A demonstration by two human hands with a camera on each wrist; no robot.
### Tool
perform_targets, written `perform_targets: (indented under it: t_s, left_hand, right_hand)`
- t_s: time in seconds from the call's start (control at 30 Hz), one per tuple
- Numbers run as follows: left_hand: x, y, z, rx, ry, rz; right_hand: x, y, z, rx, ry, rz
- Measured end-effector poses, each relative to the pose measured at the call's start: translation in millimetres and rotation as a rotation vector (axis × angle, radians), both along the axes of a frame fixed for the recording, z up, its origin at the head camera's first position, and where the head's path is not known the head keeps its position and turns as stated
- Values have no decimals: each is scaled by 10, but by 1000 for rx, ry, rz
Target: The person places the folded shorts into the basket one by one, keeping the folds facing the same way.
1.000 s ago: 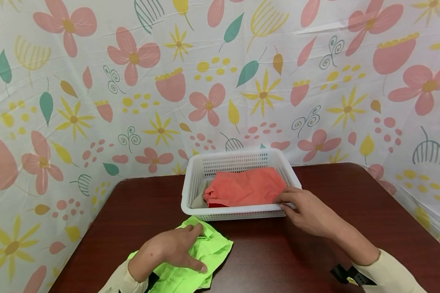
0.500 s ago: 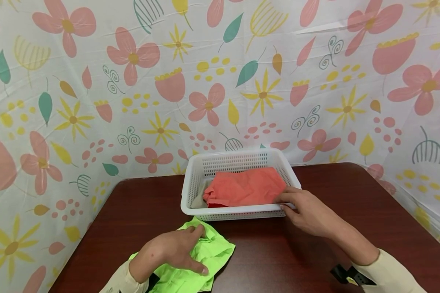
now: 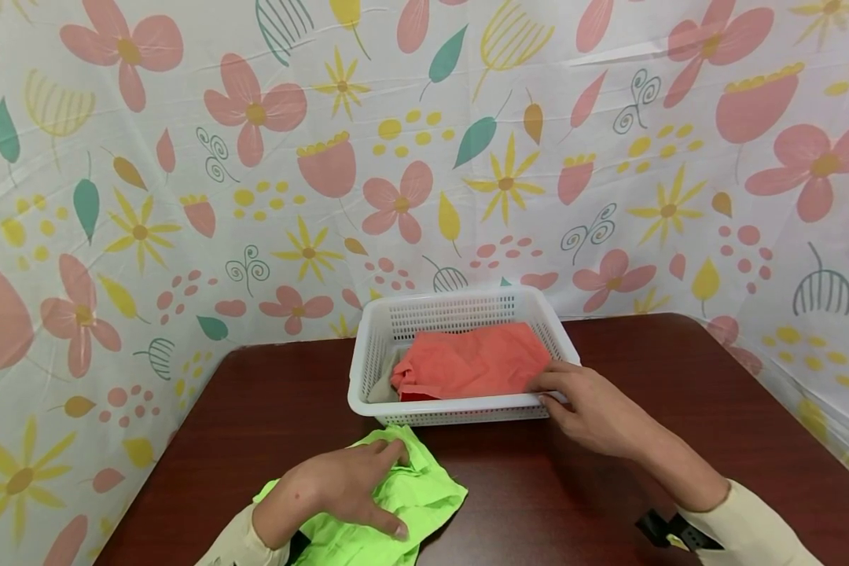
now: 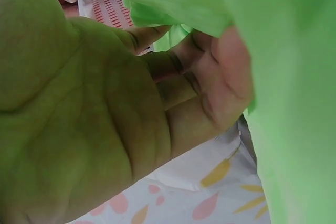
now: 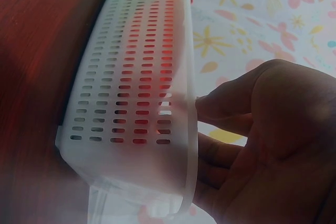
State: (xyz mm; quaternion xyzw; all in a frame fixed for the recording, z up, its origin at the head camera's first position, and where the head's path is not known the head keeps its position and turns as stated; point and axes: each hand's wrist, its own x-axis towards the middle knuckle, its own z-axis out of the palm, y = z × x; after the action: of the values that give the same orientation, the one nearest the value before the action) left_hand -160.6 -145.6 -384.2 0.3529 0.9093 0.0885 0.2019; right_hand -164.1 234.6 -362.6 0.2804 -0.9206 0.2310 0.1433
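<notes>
A bright green cloth (image 3: 424,497) lies crumpled on the table in front of the basket, its near part running out of the head view. Over it rests my left hand (image 3: 350,487), thumb spread well apart from the bent, relaxed fingers. In the left wrist view, those fingertips touch the cloth (image 4: 294,87) and part of them is hidden behind it. My right hand (image 3: 594,409) grips the front right rim of a white plastic basket (image 3: 460,409), thumb outside and fingers over the edge. A folded coral-red cloth (image 3: 477,362) fills much of the basket.
A pale grey-beige cloth (image 3: 384,385) sits at the basket's left inside. The dark reddish-brown table (image 3: 283,393) reaches back to a wall covering (image 3: 410,118) printed with flowers, close behind the basket.
My left hand has shifted slightly right and toward me, and the green cloth has slid along with it. The right hand and basket hold nearly the same place.
</notes>
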Motion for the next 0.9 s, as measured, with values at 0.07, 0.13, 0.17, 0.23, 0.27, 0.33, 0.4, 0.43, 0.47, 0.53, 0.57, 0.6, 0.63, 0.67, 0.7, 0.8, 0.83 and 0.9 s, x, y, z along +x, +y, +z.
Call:
perform_targets:
  t_s: [0.07,0.13,0.17,0.23,0.27,0.33,0.4,0.43,0.47,0.53,0.57,0.6,0.63,0.67,0.7,0.8,0.83,0.9]
  left_hand:
    - [-3,11,-6,6,-9,-4]
    - [-6,22,-13,14,-17,-10]
    - [-8,27,-17,17,-21,-13]
    - [-12,35,-25,23,-29,-21]
    - [-14,37,-28,25,-32,-24]
    - [-19,40,-33,33,-40,-33]
    - [-18,42,-37,38,-41,-39]
    - [-16,43,-39,40,-41,-42]
    - [-16,45,-40,43,-43,-45]
    - [-11,49,-44,49,-44,-51]
    - [-9,50,-45,51,-44,-54]
    - [-7,51,-45,54,-47,-56]
    - [-8,51,-45,56,-49,-59]
    - [-9,52,-45,57,-49,-64]
    - [-8,52,-45,59,-51,-69]
    - [-6,54,-41,66,-64,-83]
    - [-4,55,-39,67,-67,-87]
    - [1,55,-37,72,-74,-91]
  right_hand:
    - [0,-2,-1,-1,-4,-4]
    - [1,-4,-4,-2,-4,-4]
    - [1,-4,-5,-1,-5,-5]
    - [1,-3,-10,0,-2,-5]
    - [1,-4,-10,1,0,-4]
    - [-2,-6,-12,6,-2,-7]
    - [-5,-9,-12,12,-6,-11]
    - [-6,-10,-13,16,-9,-12]
    - [-8,-13,-12,19,-11,-14]
    - [-9,-14,-10,20,-12,-16]
    - [-11,-13,-10,19,-11,-15]
    - [-9,-11,-7,16,-7,-12]
    - [-8,-10,-6,13,-4,-9]
    - [-7,-7,-5,9,-2,-6]
    - [-6,-5,-6,5,2,-3]
    - [0,-2,-10,1,8,5]
    - [-2,-2,-14,2,9,3]
    - [-6,-5,-21,4,12,4]
